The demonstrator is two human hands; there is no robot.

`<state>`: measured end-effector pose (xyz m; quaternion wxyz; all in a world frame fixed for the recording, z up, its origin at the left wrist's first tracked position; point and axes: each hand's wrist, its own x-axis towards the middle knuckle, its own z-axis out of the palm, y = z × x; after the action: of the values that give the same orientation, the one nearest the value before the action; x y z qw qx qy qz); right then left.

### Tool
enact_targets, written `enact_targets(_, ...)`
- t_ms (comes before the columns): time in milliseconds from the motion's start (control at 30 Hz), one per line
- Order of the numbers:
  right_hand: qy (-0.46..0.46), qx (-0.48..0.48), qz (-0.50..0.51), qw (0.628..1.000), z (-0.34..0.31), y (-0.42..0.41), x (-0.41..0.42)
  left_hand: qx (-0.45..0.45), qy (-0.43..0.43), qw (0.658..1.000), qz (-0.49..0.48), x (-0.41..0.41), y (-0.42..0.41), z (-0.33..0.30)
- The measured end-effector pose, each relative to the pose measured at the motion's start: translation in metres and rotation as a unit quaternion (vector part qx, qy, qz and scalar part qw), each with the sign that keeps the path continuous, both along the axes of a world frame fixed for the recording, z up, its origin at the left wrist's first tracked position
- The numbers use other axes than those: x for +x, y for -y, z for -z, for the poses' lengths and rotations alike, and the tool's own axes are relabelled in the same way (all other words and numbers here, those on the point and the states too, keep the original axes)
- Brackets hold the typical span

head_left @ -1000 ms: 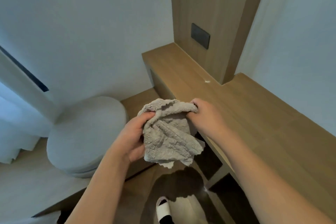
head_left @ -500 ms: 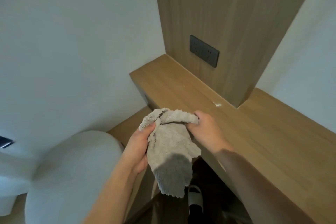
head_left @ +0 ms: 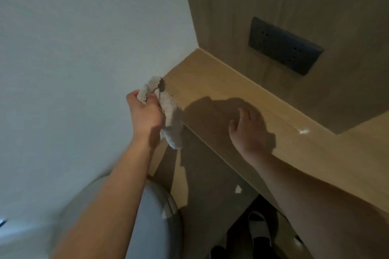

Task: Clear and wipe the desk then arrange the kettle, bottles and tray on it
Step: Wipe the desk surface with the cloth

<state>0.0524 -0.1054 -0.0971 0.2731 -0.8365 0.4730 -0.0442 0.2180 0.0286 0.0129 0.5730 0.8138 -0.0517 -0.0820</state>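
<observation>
1. Gripping a grey cloth (head_left: pixel 168 115), the left hand (head_left: pixel 145 113) has its fingers curled round the bunched upper end; one tuft sticks out above the fist, the rest hangs down past the wrist.
2. Cloth sits at the near left corner of the desk (head_left: pixel 221 84), against its front edge; cannot tell whether it presses on the top surface.
3. Right hand (head_left: pixel 248 130) is to the right of the left hand, apart from the cloth, over the desk near the front edge.
4. Right hand holds nothing; fingers loosely bent and a little apart, palm facing down. Fingertips look close to the wood, contact unclear.
5. Dark shadow of the right hand falls on the desk just beyond and left of it, reaching toward the cloth.
6. White speck (head_left: pixel 303 131) lies on the desk right of the right hand, near the foot of the wood panel (head_left: pixel 252 6).
7. Black socket plate (head_left: pixel 284 46) is set in the panel, above and beyond the right hand.
8. White wall (head_left: pixel 84 38) stands behind and left of the left hand, meeting the desk's left end.
9. Grey rounded seat (head_left: pixel 151 227) sits below the left forearm, blurred.
10. Foot in a white slipper (head_left: pixel 257 229) shows under the desk, below the right forearm.
11. Small white scrap (head_left: pixel 237 189) lies on the lower surface between the two forearms.
</observation>
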Motion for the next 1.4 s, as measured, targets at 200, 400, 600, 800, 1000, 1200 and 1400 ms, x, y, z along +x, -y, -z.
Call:
enact_targets(200, -0.048, -0.081, 0.122, 0.988, 0.072, 0.011, 0.028, 0.218, 0.123, 0.964, 0.085, 0.108, 0.048, 0.120)
enact_targets(400, -0.087, -0.124, 0.150, 0.977, 0.091, 0.012, 0.035, 0.426, 0.245, 0.851, 0.185, 0.142, 0.084, 0.197)
enact_targets(600, -0.108, -0.130, 0.150, 0.974, 0.090, 0.013, 0.036, 0.388, 0.196, 0.896, 0.085, 0.151, 0.141, 0.196)
enact_targets(800, -0.098, -0.134, 0.162, 0.973, 0.091, 0.013, 0.035, 0.362, 0.246, 0.883, 0.171, 0.182, 0.238, 0.198)
enact_targets(1000, -0.089, -0.146, 0.166, 0.971, 0.094, 0.013, 0.035, 0.282, 0.328, 0.831, 0.348, 0.193, 0.270, 0.201)
enact_targets(1200, -0.095, -0.147, 0.170, 0.970, 0.094, 0.015, 0.036, 0.155, 0.322, 0.713, 0.604, 0.070, 0.214, 0.194)
enact_targets(1400, -0.104, -0.144, 0.163, 0.971, 0.090, 0.014, 0.036, 0.165, 0.323, 0.848, 0.386, 0.173, 0.188, 0.160)
